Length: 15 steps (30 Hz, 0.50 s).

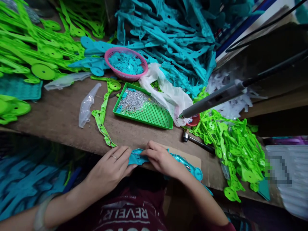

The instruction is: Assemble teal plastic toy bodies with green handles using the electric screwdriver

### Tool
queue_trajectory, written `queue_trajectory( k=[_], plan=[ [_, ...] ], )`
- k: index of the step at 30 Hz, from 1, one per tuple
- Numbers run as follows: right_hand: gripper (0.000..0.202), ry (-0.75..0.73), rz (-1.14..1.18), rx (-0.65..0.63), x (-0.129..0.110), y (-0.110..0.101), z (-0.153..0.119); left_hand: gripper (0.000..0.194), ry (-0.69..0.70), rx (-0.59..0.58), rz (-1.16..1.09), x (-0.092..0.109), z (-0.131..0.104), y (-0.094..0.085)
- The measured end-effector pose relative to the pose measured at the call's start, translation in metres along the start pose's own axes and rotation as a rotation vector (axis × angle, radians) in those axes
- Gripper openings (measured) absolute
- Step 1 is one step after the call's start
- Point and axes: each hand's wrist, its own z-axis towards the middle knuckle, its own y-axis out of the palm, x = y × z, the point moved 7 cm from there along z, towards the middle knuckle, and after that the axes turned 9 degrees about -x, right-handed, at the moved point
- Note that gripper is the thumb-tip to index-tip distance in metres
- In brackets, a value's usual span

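A long teal plastic part (136, 158) lies along the bench's near edge, its right end showing past my forearm. My left hand (115, 162), with a ring on one finger, is closed round the left end of this part. Bent over its middle, the fingers of my right hand (160, 158) pinch at the part's inside; whether a small piece is between the fingertips is hidden. Just beyond my left hand lies a jointed lime-green plastic part (103, 117). A flat cardboard piece (192, 159) is under the teal part's right side.
A green perforated tray (154, 117) holds many small metal pieces. Behind it stands a pink basket (112, 72) of small teal pieces. A grey power screwdriver (214, 98) hangs at right, above a hammer (197, 140). Green parts (231, 144) and teal parts (168, 35) are heaped around.
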Motion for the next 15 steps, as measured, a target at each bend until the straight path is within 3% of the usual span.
queue_trajectory(
  k=[7,15],
  plan=[
    [0.028,-0.060,0.034,-0.016,0.005,0.002,0.000,0.021,-0.004,0.008,-0.070,0.001,0.001,-0.006],
    [0.023,-0.057,0.107,-0.054,0.010,0.002,0.001,0.020,0.008,-0.046,-0.330,-0.001,-0.005,0.006]
  ],
)
